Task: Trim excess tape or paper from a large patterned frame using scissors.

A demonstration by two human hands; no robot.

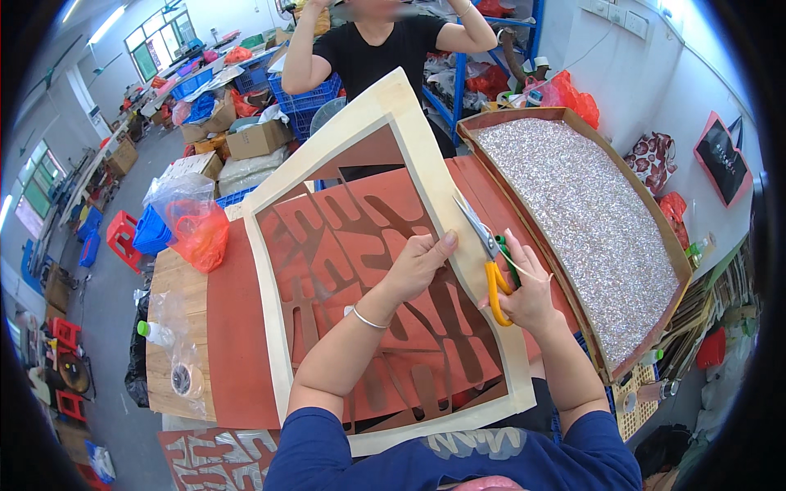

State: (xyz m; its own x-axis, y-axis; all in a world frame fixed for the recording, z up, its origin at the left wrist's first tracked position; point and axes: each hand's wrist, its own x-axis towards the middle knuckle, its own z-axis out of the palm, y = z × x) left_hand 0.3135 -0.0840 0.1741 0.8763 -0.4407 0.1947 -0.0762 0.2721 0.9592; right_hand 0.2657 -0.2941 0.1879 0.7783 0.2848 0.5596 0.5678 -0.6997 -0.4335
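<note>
A large stencil-like sheet with a cream border (458, 209) and a brown see-through middle with finger-shaped cut-outs (381, 209) stands tilted over the table. My left hand (417, 266) pinches its right-hand border, thumb on top, with the forearm lying across the sheet. In my right hand (528, 290) is a pair of scissors (496, 299) with yellow and green handles, fingers in the loops. Their blades point up and away along the border's outer edge; whether they touch it I cannot tell. A thin pale strip curls by my right fingers.
A shallow tray (606, 372) of silvery glitter stands on the right. Red sheeting (233, 327) covers much of the wooden table (176, 282). A bottle (155, 333) and tape roll (187, 380) lie left, near a red plastic bag (201, 237). Another person (377, 57) stands opposite, arms raised.
</note>
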